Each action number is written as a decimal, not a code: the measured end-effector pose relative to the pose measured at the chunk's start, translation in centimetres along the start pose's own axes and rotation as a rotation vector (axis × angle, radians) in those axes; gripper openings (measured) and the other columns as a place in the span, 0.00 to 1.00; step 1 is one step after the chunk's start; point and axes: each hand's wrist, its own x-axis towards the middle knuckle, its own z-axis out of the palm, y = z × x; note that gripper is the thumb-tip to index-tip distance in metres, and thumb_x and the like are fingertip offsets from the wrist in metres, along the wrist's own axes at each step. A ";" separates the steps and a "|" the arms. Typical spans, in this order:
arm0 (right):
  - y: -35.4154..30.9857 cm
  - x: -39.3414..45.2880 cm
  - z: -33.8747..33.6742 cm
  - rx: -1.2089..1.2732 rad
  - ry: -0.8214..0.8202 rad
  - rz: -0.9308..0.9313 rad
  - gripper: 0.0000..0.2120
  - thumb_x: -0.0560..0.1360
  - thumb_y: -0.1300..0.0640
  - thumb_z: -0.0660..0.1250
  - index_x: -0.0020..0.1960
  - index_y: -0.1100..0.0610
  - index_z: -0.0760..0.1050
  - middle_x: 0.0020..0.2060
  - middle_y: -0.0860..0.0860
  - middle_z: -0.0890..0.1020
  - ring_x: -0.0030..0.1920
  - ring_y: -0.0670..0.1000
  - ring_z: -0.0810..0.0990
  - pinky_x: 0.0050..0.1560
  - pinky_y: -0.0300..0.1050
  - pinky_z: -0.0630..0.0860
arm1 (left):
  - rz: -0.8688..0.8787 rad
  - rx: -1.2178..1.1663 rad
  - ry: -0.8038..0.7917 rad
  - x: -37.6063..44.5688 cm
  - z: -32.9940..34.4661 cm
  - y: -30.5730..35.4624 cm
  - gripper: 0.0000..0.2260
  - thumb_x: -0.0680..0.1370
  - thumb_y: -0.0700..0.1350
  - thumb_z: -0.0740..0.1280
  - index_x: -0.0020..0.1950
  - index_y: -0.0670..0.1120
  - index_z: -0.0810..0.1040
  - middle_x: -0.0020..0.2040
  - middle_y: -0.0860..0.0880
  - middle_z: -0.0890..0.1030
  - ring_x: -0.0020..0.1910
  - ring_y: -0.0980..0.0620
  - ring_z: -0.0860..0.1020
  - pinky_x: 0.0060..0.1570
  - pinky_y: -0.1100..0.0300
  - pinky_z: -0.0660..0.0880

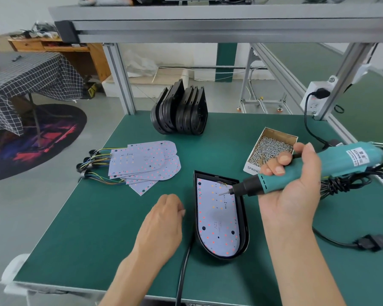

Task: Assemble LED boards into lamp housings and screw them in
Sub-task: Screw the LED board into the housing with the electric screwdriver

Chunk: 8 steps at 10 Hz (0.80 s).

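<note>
— Green matting [102,228] covered the bench, under an aluminium frame [119,80]. What lay on it?

— Near the middle sat a black housing [244,219], rounded end toward the near edge, with an LED board [217,219] seated inside it. A black cable [182,277] ran from the housing's near left side off the near edge.

— And the hands?

— The right hand [294,186] was wrapped round a teal screwdriver [307,171], fingers curled over the barrel, thumb up on the far side. The tool lay almost level, and its bit [223,193] pointed left over the far part of the board. Whether the tip touched the board, I couldn't tell.

— The left?

— The left hand [161,224] rested on the mat just left of the housing, fingers curled under. I couldn't tell whether it pinched anything.

— Where were the spare parts?

— Loose boards [144,162] with coloured wires were fanned out left of centre. Empty housings [179,111] stood on edge in a stack at the far side. A cardboard box [272,149] of screws was on the right, just beyond the right hand's fingers.

— Anything on the far right?

— A white power strip [316,98] with a black plug in it was fixed to the frame post, and the screwdriver's cord [341,239] trailed over the mat.
</note>
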 end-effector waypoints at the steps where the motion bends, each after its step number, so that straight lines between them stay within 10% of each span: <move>1: 0.0 -0.2 0.1 0.004 -0.002 -0.005 0.07 0.82 0.52 0.65 0.47 0.51 0.73 0.33 0.47 0.72 0.28 0.47 0.67 0.33 0.39 0.70 | -0.170 -0.521 0.095 0.4 -1.1 1.2 0.08 0.81 0.37 0.67 0.45 0.47 0.78 0.38 0.51 0.84 0.35 0.53 0.81 0.36 0.60 0.77; 3: -0.5 -1.0 1.2 0.038 -0.035 0.011 0.07 0.82 0.52 0.65 0.46 0.51 0.73 0.33 0.47 0.72 0.29 0.46 0.67 0.34 0.39 0.67 | -0.154 -1.258 0.050 0.2 -2.7 5.0 0.03 0.73 0.40 0.74 0.40 0.48 0.86 0.40 0.41 0.85 0.36 0.48 0.84 0.39 0.62 0.80; 8: -2.7 -4.0 2.9 -0.079 0.032 0.010 0.08 0.85 0.49 0.59 0.57 0.53 0.66 0.39 0.48 0.71 0.38 0.47 0.68 0.45 0.41 0.67 | -0.206 -1.412 -0.019 -0.7 -2.1 6.9 0.04 0.71 0.41 0.77 0.45 0.47 0.88 0.46 0.38 0.87 0.46 0.44 0.87 0.45 0.63 0.81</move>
